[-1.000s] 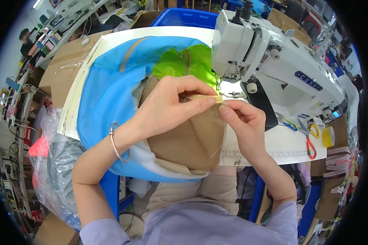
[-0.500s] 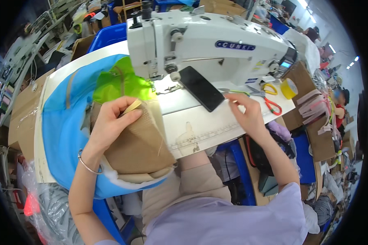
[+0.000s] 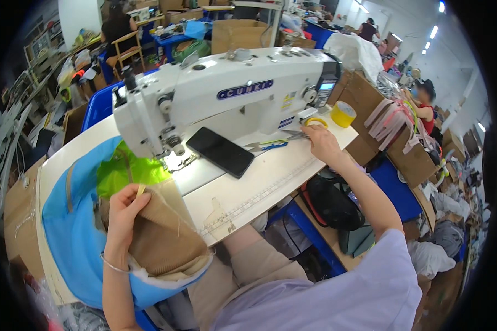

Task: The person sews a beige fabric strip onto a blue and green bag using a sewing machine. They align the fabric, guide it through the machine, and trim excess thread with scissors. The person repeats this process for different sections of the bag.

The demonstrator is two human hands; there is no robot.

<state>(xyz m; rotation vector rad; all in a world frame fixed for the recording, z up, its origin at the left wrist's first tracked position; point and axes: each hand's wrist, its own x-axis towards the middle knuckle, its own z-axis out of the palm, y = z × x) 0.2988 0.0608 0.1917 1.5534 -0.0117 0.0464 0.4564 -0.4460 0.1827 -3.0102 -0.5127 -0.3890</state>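
Observation:
My left hand (image 3: 125, 212) is closed in a pinch on the edge of the brown mesh fabric (image 3: 165, 237), where a short pale-yellow strip (image 3: 141, 190) sticks up. That fabric belongs to a blue bag-like piece (image 3: 72, 243) with a bright green panel (image 3: 132, 168), lying beside the needle end of the sewing machine (image 3: 221, 91). Out to the right, my right hand (image 3: 324, 144) has its fingers closed over the handles of the scissors (image 3: 295, 134). One yellow loop shows above the fingers; the other handle is hidden under the hand.
A black phone (image 3: 220, 151) and small blue-green snips (image 3: 270, 145) lie on the machine table (image 3: 259, 179). A yellow tape roll (image 3: 343, 113) stands near its right end. Beyond are cardboard boxes (image 3: 364, 118) with pink strips; a black bag (image 3: 331, 201) sits below. Other people work farther off.
My right hand has moved from beside the phone to the scissors and closed over their handles. The left hand keeps its pinch on the fabric. The view has swung to the right.

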